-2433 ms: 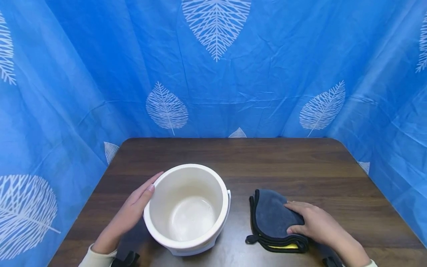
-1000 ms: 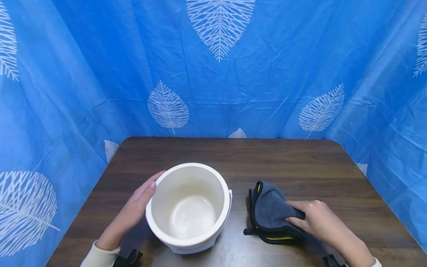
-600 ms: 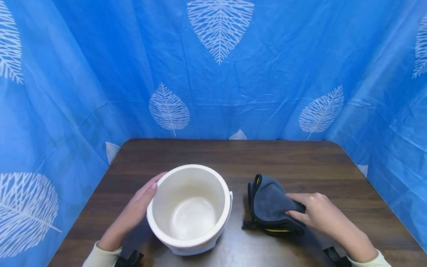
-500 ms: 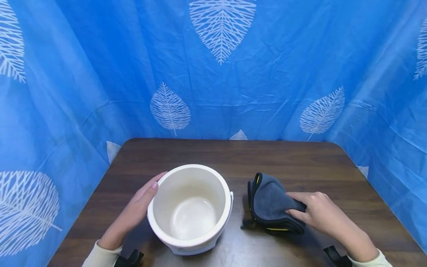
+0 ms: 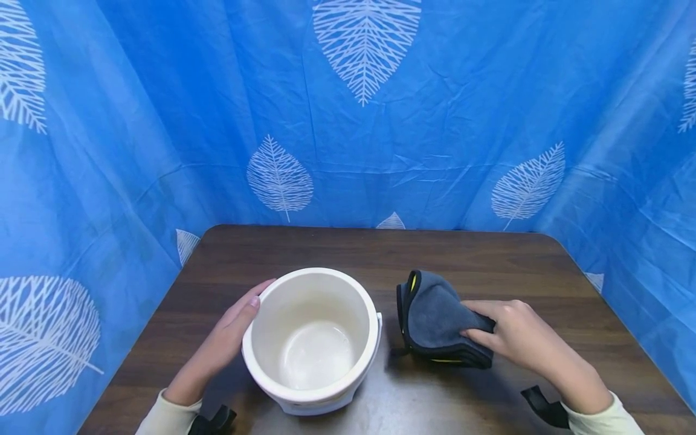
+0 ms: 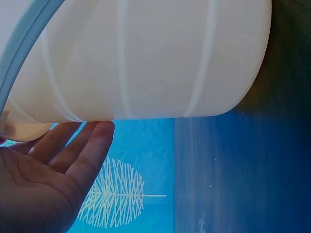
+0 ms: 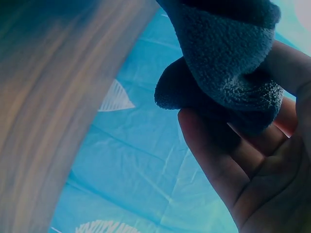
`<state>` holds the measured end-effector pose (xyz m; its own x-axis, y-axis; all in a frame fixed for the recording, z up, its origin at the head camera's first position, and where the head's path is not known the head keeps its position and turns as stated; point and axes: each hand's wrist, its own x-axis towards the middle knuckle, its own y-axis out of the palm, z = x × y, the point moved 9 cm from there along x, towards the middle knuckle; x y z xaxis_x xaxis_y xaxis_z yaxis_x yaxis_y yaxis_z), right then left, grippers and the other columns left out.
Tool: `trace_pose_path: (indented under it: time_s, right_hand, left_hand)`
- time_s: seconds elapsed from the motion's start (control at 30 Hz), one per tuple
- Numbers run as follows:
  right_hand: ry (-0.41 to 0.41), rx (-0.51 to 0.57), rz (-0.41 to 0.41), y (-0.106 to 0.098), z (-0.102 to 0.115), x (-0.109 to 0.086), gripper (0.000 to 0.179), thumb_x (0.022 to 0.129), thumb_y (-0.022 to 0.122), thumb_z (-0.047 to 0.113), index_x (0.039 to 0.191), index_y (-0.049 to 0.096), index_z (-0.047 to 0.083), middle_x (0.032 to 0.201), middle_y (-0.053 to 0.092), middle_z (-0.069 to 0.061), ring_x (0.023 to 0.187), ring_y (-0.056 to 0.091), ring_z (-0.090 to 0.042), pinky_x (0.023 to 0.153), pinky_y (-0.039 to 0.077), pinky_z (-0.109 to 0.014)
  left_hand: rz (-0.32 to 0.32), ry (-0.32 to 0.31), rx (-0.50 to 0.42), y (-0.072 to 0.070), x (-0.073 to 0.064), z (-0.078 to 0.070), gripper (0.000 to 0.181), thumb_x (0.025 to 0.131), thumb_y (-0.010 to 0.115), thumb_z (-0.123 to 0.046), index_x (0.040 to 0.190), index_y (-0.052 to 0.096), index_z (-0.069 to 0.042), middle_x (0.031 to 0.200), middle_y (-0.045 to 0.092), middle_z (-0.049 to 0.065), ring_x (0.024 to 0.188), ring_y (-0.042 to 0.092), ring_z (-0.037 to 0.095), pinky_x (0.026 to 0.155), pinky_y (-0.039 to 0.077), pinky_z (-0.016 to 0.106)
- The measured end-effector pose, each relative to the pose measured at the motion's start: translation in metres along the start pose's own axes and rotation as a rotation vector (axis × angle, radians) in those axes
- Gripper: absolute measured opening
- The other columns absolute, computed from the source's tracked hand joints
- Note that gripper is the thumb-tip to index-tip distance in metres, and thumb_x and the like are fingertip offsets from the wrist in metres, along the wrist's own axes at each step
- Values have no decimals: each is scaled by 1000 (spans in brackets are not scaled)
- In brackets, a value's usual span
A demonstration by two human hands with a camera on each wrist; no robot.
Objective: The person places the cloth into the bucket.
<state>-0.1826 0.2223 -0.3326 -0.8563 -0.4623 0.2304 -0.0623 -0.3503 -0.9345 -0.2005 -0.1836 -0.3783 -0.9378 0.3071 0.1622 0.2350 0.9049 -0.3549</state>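
Observation:
A round cream-white bucket point(image 5: 348, 302) stands upright on the table, its mouth facing up and its inside bare. My left hand point(image 5: 228, 329) rests against the bucket's left side, thumb by the rim; in the left wrist view, its extended fingers point(image 6: 92, 150) touch the outer wall. To the right, my right hand point(image 5: 516, 329) pinches a folded grey towel point(image 5: 437, 311) with black edging and glimpses of yellow between the layers. A shadow lies below the towel, which hangs above the tabletop. The right wrist view shows the thumb and fingers around its bunched end.
The dark wood table point(image 5: 435, 248) has rounded far corners. Behind and beside it hangs a blue curtain point(image 5: 435, 121) with white leaf prints. A pale bucket handle point(image 5: 379, 329) sits at the bucket's right side. Black straps point(image 5: 544, 406) circle both wrists.
My right hand has gone from lying on the flat towel to pinching it, and has raised it off the table, slightly away from me. The left hand stays at the bucket.

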Motion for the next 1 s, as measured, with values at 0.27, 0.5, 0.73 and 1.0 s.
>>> trace_pose_path:
  time_s: [0.27, 0.5, 0.73, 1.0]
  right_hand:
    - [-13, 24, -23, -12, 4, 5, 37, 83, 85, 18, 117, 75, 7, 96, 76, -2, 65, 59, 5, 54, 49, -23]
    - [0, 32, -41, -24, 8, 12, 36, 84, 85, 20, 117, 75, 10, 96, 76, 1, 64, 55, 5, 54, 47, -24]
    - [-10, 30, -71, -35, 15, 19, 37, 83, 86, 18, 118, 75, 10, 98, 76, -2, 66, 59, 2, 54, 47, -25]
    - [-100, -13, -181, -57, 26, 24, 40, 76, 90, 13, 114, 76, 12, 92, 76, 1, 61, 53, 5, 52, 45, -24]
  left_hand:
    - [-5, -8, -1, -1, 2, -2, 50, 113, 28, -29, 155, 36, -2, 152, 46, 21, 133, 51, 44, 95, 48, 23]
    - [3, -27, -10, -1, 1, 1, 51, 113, 27, -29, 155, 36, -1, 153, 44, 21, 137, 46, 44, 98, 41, 19]
    - [1, -16, -2, -2, 1, 0, 51, 113, 26, -29, 155, 36, -1, 154, 43, 21, 138, 45, 44, 100, 40, 20]
    - [0, -10, 7, -2, 2, -1, 51, 113, 25, -29, 154, 36, 0, 153, 44, 22, 137, 44, 45, 100, 39, 20]
